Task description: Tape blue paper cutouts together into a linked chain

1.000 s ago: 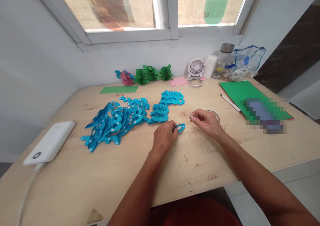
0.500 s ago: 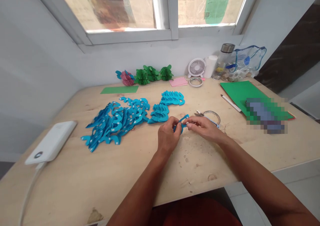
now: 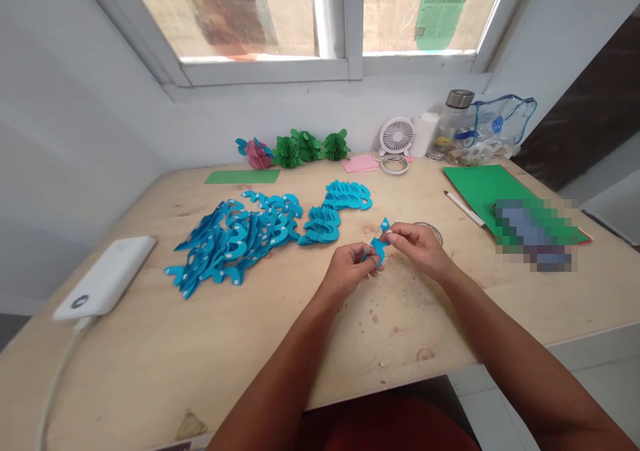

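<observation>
A curved blue paper piece (image 3: 379,252) with a white patch near its upper end is held between my two hands above the table. My left hand (image 3: 350,266) pinches its lower part, thumb on the near face. At the upper end, my right hand (image 3: 415,243) grips it with thumb and fingertips. Left of my hands lies a heap of similar blue paper pieces (image 3: 245,234) bearing small white patches. Two neater stacks sit beyond my left hand: a nearer blue stack (image 3: 320,226) and a farther blue stack (image 3: 349,195).
A roll of tape (image 3: 431,231) lies partly hidden behind my right hand. A white pen (image 3: 464,208) and green sheets (image 3: 493,183) are at right, a white power bank (image 3: 107,276) at left. Along the wall stand green paper figures (image 3: 306,146), a small fan (image 3: 397,136) and a bottle (image 3: 453,124).
Both hands have shifted slightly right and drawn apart a little, showing more of the blue piece. The right hand now covers the scissors by the tape roll. The view has moved slightly.
</observation>
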The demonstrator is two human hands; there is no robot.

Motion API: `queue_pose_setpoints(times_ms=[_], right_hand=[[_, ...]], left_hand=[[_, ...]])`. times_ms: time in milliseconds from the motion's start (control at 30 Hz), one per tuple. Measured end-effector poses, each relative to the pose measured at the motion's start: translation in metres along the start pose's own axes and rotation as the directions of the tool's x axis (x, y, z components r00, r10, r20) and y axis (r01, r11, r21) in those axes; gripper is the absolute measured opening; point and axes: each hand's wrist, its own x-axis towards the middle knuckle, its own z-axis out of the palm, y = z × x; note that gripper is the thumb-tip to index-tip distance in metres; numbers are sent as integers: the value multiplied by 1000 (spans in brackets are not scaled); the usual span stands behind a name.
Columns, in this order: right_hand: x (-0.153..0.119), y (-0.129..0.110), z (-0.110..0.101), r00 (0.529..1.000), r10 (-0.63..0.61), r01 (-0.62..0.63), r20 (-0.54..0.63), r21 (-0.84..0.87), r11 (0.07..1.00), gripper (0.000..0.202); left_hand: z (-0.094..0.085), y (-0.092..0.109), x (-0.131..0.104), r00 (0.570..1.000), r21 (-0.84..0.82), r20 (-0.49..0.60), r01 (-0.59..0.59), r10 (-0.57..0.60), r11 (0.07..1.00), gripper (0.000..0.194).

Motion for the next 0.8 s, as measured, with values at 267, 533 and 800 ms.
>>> queue_pose_setpoints(times_ms=[267,533,800], right_hand=[[2,0,-1,996,-71,70,51,15,997,24],[2,3,3,996,3,-3,94,-4,1000,18],[1,5,11,994,55,-52,99,-28,998,21]], left_hand=[[1,-5,-1,959,308,-178,-157,219,938,14],[1,-5,1,952,128,-253,-144,173,981,14],[4,-5,4,966,-178,-257,-75,27,981,14]])
